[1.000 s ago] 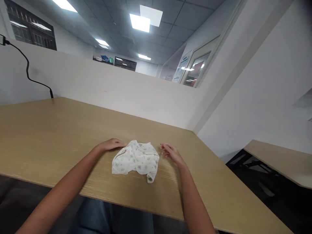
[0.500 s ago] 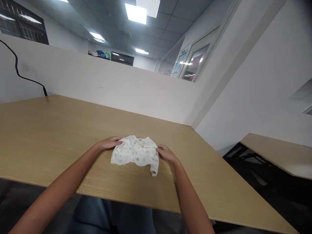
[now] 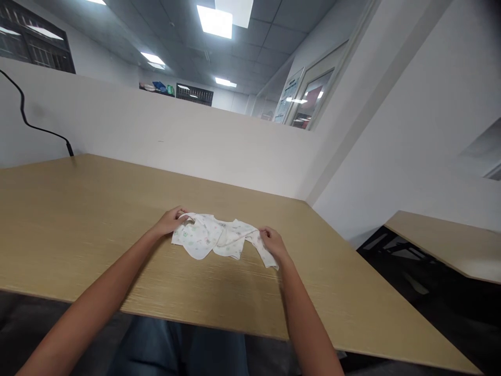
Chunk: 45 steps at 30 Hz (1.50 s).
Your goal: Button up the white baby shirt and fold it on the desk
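A small white baby shirt (image 3: 209, 235) with a scattered pastel print lies across the wooden table (image 3: 203, 292), its front panels rumpled and overlapping. At its left shoulder my left hand (image 3: 172, 219) is closed, pinching the cloth between thumb and fingers. My right hand (image 3: 272, 241) grips the opposite side near the shoulder, fingers closed on the fabric. From there one sleeve slants down to the right, its cuff beside my right wrist. The lower hem of the shirt forms rounded edges facing me.
A white partition (image 3: 188, 141) rises along the table's back edge, with a wall on the right. A black cable (image 3: 49, 128) hangs down at the far left. Another table (image 3: 446, 243) stands to the right, beyond this table's slanting edge.
Both hands have moved slightly outward and away from me, stretching the shirt wider. The right sleeve, which hung straight down, now slants out to the right.
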{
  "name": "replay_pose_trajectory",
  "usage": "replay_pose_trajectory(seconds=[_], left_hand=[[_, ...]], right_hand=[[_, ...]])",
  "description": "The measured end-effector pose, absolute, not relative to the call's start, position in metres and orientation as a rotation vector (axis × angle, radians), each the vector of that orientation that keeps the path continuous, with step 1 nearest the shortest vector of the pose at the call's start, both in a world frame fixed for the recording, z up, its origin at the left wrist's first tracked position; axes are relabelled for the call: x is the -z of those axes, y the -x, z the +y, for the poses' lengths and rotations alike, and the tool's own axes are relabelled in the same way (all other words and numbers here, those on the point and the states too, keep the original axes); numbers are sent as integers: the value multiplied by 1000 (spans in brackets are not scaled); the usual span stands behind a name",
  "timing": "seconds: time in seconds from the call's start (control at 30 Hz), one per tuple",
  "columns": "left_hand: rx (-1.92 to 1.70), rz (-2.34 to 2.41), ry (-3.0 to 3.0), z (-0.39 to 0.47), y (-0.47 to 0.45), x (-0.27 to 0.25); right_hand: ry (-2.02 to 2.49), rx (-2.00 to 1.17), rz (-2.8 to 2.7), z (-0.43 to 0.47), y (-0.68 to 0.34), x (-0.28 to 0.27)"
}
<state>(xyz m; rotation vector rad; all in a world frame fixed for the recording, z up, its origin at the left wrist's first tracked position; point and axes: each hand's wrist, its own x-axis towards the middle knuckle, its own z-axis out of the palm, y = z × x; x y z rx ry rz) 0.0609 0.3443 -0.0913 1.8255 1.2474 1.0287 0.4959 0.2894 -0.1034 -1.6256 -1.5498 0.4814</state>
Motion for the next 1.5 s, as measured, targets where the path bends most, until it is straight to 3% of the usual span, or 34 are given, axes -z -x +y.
replay_pose_trajectory(seconds=[0.3, 0.53, 0.63, 0.77, 1.03, 1.17, 1.37, 1.5], left_hand=[[-677, 823, -1860, 335, -46, 76], [-1209, 1309, -2145, 333, -47, 58], [-1241, 1285, -2333, 329, -46, 51], [-1139, 1349, -2313, 336, -48, 68], [-580, 1753, -2266, 356, -56, 107], [-583, 1863, -2211, 360, -53, 109], [-674, 1901, -2200, 364, -48, 114], [-698, 1870, -2211, 363, -47, 114]], right_hand=[[1605, -508, -1861, 280, -491, 97], [1664, -219, -1659, 290, -497, 100], [1649, -198, -1593, 291, -499, 100], [1718, -320, -1519, 291, -511, 98], [1855, -644, -1667, 270, -537, 81], [1734, -822, -1819, 262, -535, 78], [1649, -665, -1596, 267, -532, 85], [1558, -946, -1305, 267, -526, 87]])
